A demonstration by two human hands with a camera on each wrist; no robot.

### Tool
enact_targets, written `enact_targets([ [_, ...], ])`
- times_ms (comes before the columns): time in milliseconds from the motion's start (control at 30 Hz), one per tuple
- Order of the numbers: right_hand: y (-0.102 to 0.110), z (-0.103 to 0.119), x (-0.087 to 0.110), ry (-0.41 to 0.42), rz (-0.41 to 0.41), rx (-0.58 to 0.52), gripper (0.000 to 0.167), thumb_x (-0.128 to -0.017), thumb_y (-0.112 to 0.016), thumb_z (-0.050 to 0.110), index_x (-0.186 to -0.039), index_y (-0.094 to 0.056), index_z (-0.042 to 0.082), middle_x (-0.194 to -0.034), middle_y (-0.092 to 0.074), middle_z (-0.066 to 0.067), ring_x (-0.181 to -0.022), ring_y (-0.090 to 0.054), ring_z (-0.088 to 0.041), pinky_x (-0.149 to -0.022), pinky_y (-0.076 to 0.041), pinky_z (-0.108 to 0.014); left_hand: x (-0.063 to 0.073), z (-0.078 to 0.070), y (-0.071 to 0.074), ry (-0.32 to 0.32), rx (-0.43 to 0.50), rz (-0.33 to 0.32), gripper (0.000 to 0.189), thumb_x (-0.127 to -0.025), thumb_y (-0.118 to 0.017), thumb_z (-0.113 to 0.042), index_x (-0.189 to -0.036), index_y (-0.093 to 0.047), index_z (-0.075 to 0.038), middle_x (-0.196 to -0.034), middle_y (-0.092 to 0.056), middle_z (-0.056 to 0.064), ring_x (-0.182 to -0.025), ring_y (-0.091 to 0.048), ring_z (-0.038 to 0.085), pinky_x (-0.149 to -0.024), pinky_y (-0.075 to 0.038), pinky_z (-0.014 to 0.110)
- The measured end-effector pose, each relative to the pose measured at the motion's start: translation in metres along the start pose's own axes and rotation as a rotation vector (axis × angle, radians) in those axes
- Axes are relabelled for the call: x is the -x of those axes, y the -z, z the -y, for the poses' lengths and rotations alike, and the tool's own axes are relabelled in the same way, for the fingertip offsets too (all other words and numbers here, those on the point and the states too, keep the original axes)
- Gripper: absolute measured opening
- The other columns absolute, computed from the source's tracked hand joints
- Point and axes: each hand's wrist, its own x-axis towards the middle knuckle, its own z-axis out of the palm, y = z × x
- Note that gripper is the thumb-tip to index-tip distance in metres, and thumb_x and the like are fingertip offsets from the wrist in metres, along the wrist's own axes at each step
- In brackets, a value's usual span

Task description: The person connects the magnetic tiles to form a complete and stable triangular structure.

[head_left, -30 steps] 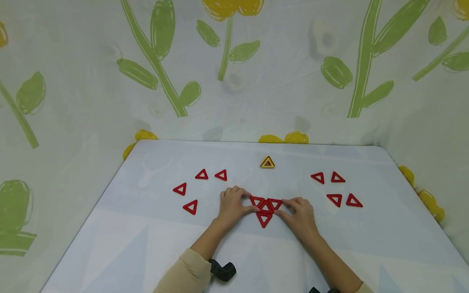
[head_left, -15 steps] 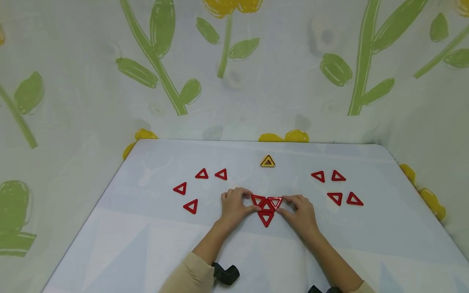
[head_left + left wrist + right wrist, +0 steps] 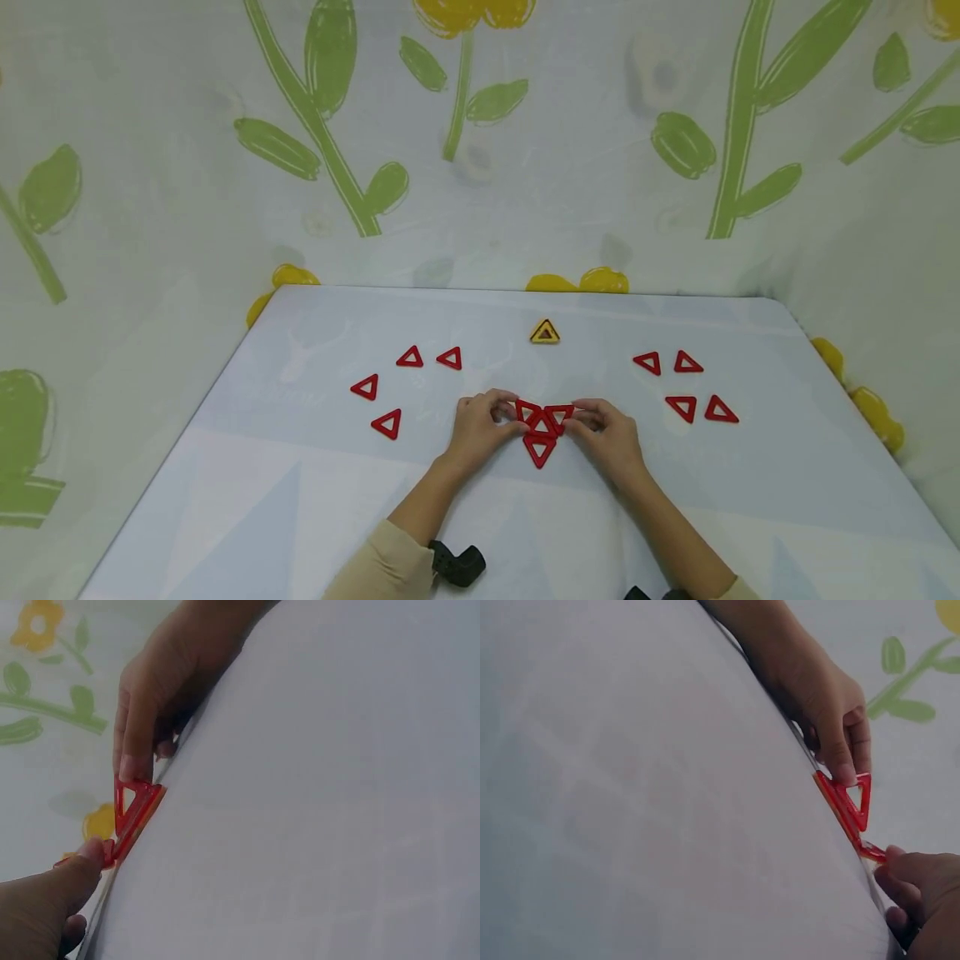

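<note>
Four-part cluster aside, red open-centred triangular tiles are joined edge to edge on the table. My left hand (image 3: 477, 429) pinches the left tile (image 3: 529, 404) between thumb and fingers. On the other side, my right hand (image 3: 611, 437) pinches the right tile (image 3: 558, 407). Between them lies a middle tile (image 3: 540, 432), and a front tile (image 3: 531, 452) points toward me. In the left wrist view, the tile held by the right hand (image 3: 130, 816) tilts up from the flat ones. The right wrist view shows the left-hand tile (image 3: 864, 806) raised likewise.
Several loose red triangles (image 3: 386, 434) lie at the left, and several more (image 3: 722, 418) at the right. A yellow triangular piece (image 3: 545, 339) sits near the back edge of the white table (image 3: 225, 517). Behind hangs a flower-patterned curtain (image 3: 555, 200).
Both outer tiles, flatter against the middle one before, now stand tilted up at their outer corners. The hands keep their pinch and have shifted only slightly.
</note>
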Motion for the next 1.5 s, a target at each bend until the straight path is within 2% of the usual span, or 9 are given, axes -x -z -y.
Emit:
enact_targets([
  [100, -0.0009, 0.0013, 0.0000, -0.020, 0.002, 0.013, 0.033, -0.083, -0.073, 0.026, -0.111, -0.068, 0.011, -0.093, -0.072, -0.003, -0.090, -0.061, -0.017, -0.079, -0.049, -0.023, 0.0005, 0.0014, -0.0010, -0.037, -0.021, -0.002, 0.032, -0.074, -0.080, -0.027, -0.100, -0.069, -0.012, -0.079, -0.068, -0.007, -0.073, -0.050, 0.005, -0.086, -0.031, 0.037],
  [267, -0.0016, 0.0018, 0.0001, 0.001, 0.008, 0.074, 0.030, -0.081, -0.075, 0.029, -0.105, -0.073, 0.012, -0.089, -0.068, -0.002, -0.086, -0.053, -0.018, -0.072, -0.045, -0.027, 0.0010, 0.0023, -0.0023, -0.095, -0.045, -0.020, 0.021, -0.077, -0.078, -0.028, -0.092, -0.074, -0.014, -0.080, -0.068, -0.006, -0.077, -0.054, 0.007, -0.086, -0.032, 0.037],
  [333, -0.0019, 0.0023, 0.0005, 0.011, 0.009, 0.087, 0.028, -0.080, -0.075, 0.030, -0.102, -0.074, 0.012, -0.086, -0.066, -0.002, -0.084, -0.050, -0.018, -0.074, -0.041, -0.030, 0.0011, 0.0017, -0.0019, -0.103, -0.046, -0.017, 0.020, -0.078, -0.076, -0.028, -0.093, -0.074, -0.015, -0.082, -0.069, -0.006, -0.078, -0.055, 0.008, -0.085, -0.033, 0.037],
  [467, -0.0023, 0.0040, 0.0020, 0.060, 0.006, 0.097, 0.022, -0.080, -0.075, 0.027, -0.097, -0.075, 0.011, -0.078, -0.064, -0.001, -0.081, -0.050, -0.018, -0.082, -0.029, -0.039, 0.0006, 0.0008, -0.0013, -0.116, -0.050, 0.017, 0.019, -0.082, -0.073, -0.028, -0.097, -0.074, -0.015, -0.086, -0.069, -0.006, -0.082, -0.055, 0.009, -0.085, -0.032, 0.038],
  [567, -0.0029, 0.0035, 0.0025, 0.140, -0.007, 0.094, 0.018, -0.079, -0.077, 0.023, -0.092, -0.075, 0.010, -0.071, -0.063, 0.001, -0.075, -0.051, -0.017, -0.083, -0.023, -0.042, -0.0003, 0.0003, -0.0013, -0.125, -0.037, 0.048, 0.020, -0.084, -0.071, -0.027, -0.099, -0.073, -0.015, -0.087, -0.068, -0.005, -0.083, -0.055, 0.009, -0.086, -0.032, 0.038],
  [800, -0.0074, -0.0013, 0.0033, 0.289, -0.038, 0.073, 0.015, -0.075, -0.080, 0.019, -0.086, -0.074, 0.010, -0.065, -0.060, 0.006, -0.065, -0.049, -0.009, -0.082, -0.023, -0.041, 0.0009, -0.0010, -0.0022, -0.167, -0.028, 0.061, 0.016, -0.084, -0.070, -0.024, -0.097, -0.073, -0.016, -0.085, -0.066, -0.006, -0.082, -0.052, 0.009, -0.081, -0.033, 0.034],
  [1100, -0.0084, 0.0001, 0.0048, 0.377, -0.048, 0.040, 0.012, -0.073, -0.080, 0.012, -0.083, -0.073, 0.009, -0.065, -0.062, 0.007, -0.063, -0.049, -0.004, -0.081, -0.025, -0.039, 0.0007, -0.0054, -0.0036, -0.223, -0.044, 0.042, 0.014, -0.082, -0.073, -0.024, -0.093, -0.073, -0.016, -0.083, -0.066, -0.005, -0.080, -0.051, 0.009, -0.075, -0.035, 0.028],
  [1267, -0.0088, 0.0016, 0.0049, 0.404, -0.060, 0.050, 0.012, -0.072, -0.081, 0.013, -0.082, -0.074, 0.010, -0.066, -0.062, 0.007, -0.063, -0.048, -0.004, -0.080, -0.025, -0.039, -0.0009, -0.0063, -0.0044, -0.247, -0.040, 0.065, 0.015, -0.082, -0.072, -0.025, -0.094, -0.073, -0.016, -0.084, -0.065, -0.005, -0.081, -0.050, 0.009, -0.077, -0.035, 0.029],
  [1500, -0.0099, -0.0005, 0.0046, 0.496, -0.088, 0.106, 0.025, -0.066, -0.085, 0.015, -0.088, -0.075, 0.009, -0.067, -0.061, 0.008, -0.066, -0.047, -0.007, -0.075, -0.027, -0.036, -0.0023, -0.0013, -0.0047, -0.246, -0.013, 0.052, 0.015, -0.085, -0.069, -0.022, -0.098, -0.072, -0.014, -0.088, -0.065, -0.004, -0.084, -0.051, 0.011, -0.077, -0.038, 0.028],
])
